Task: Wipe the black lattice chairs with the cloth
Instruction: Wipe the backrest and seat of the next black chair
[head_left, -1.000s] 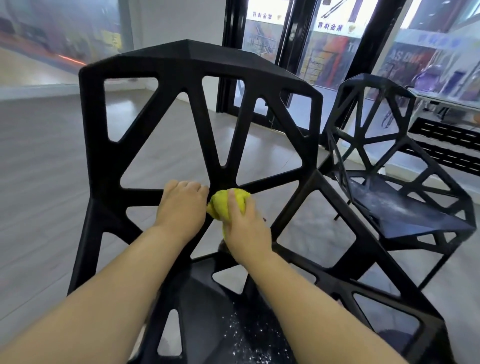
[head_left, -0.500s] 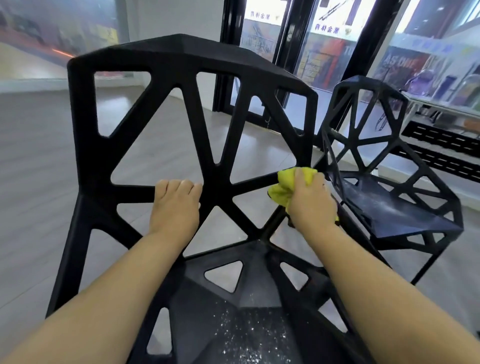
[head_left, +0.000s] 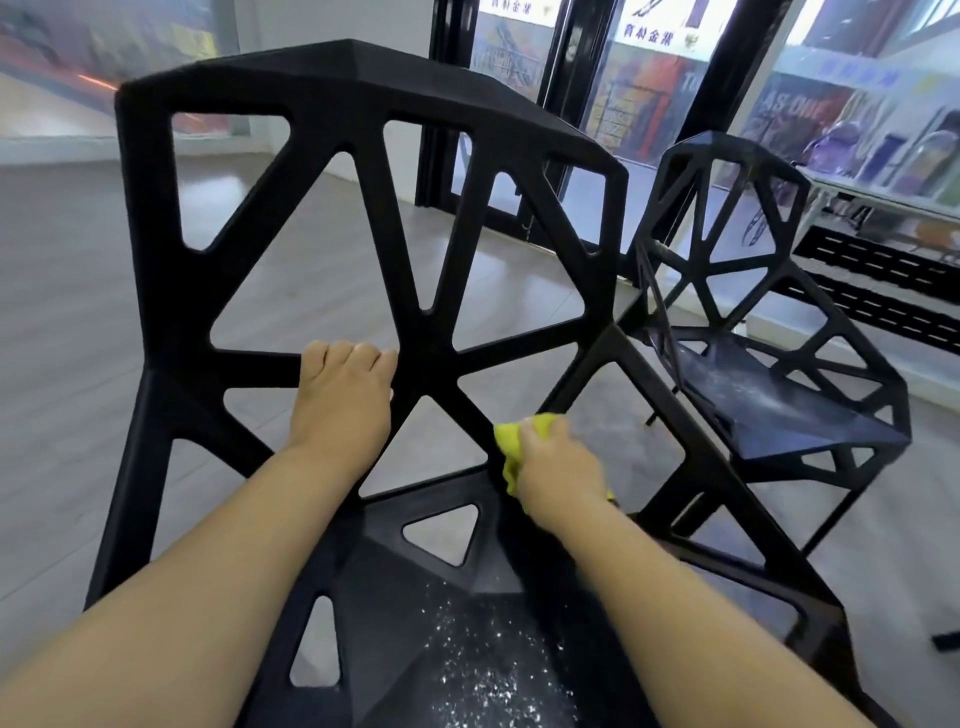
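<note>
Both bare arms reach forward.
Left grip (head_left: 340, 410) curls over a chair bar (head_left: 260, 366); right grip (head_left: 558, 465), lower, is bunched around a yellow cloth (head_left: 511, 441).

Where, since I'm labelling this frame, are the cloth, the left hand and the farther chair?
cloth (head_left: 510, 440), head view, exposed yellow fold
left hand (head_left: 340, 402), head view, back of hand
farther chair (head_left: 769, 410), head view, dusty seat

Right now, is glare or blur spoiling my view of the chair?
Head view: bright windows wash out the background; the near black lattice chair is dark yet sharp, its frame bowed by the wide lens; the yellow cloth in the right hand is slightly soft.
</note>
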